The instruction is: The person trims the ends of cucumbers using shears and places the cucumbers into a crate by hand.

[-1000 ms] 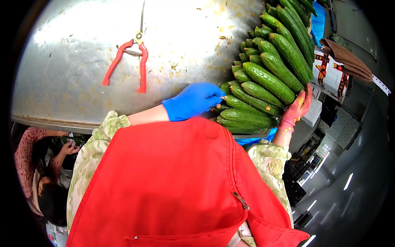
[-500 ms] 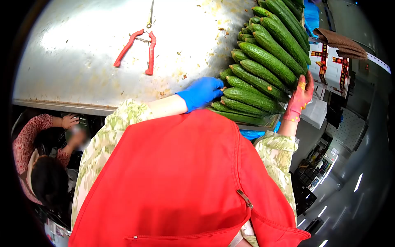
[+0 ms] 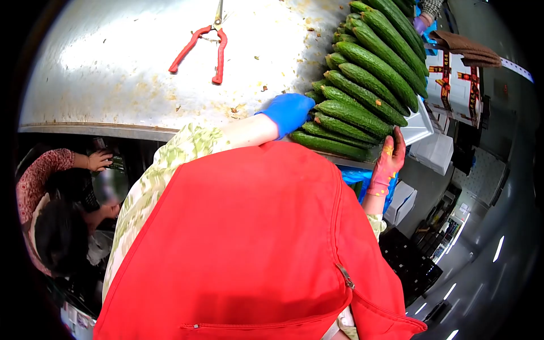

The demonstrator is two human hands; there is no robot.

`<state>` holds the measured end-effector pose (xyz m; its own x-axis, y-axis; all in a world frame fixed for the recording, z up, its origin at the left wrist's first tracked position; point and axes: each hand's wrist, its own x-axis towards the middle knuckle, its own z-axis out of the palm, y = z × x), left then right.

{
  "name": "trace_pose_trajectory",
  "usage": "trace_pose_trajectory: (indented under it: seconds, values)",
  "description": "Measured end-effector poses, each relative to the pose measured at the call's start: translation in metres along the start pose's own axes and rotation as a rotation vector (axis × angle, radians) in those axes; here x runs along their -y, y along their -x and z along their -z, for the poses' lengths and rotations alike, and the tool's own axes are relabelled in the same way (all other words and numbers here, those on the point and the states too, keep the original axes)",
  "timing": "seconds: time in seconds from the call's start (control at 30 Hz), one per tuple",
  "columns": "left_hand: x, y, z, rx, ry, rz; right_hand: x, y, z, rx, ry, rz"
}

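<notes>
A pile of green cucumbers point(image 3: 352, 115) lies side by side along the right part of the metal table point(image 3: 141, 73). My left hand point(image 3: 289, 112), in a blue glove, rests against the left ends of the nearer cucumbers; its fingertips are hidden. At their right ends is my right hand point(image 3: 387, 163), in a pink glove with yellow dots. Its fingers are stretched out, with the tips at the end of a near cucumber. Red-handled pruning shears point(image 3: 221, 55) lie on the table to the upper left, handles spread.
Beyond the pile, another person's purple-gloved hand point(image 3: 421, 24) shows near a brown towel point(image 3: 467, 50). White boxes point(image 3: 432, 152) and a black crate point(image 3: 408, 263) stand right of the table. A co-worker point(image 3: 62, 235) is at lower left. Bits of debris dot the tabletop.
My right hand has moved toward me along the right ends of the cucumbers. My left hand stays by their left ends. The view has shifted slightly, and another person's hand appears at top right.
</notes>
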<state>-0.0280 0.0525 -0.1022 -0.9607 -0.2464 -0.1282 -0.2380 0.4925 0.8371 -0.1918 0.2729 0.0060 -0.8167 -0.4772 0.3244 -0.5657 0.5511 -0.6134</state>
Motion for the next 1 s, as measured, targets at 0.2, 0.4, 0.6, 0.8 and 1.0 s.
trace_pose_trajectory:
  seconds: [0.2,0.4,0.6,0.8,1.0]
  values:
    - [0.013,0.004,0.019,0.078,0.355,0.086,0.005,0.009,0.0,-0.028,-0.055,-0.01]
    - [0.016,0.031,0.024,0.129,0.985,0.359,0.0,0.023,0.001,-0.027,-0.029,-0.011]
    - [-0.019,0.025,0.034,0.17,0.76,0.298,-0.002,0.021,0.0,-0.017,-0.039,0.037]
    - [-0.016,0.014,0.03,0.165,0.714,0.15,-0.009,0.024,-0.003,-0.029,-0.053,0.088]
    - [-0.005,0.019,0.04,0.108,0.997,0.261,-0.006,0.023,-0.002,-0.051,-0.039,0.079]
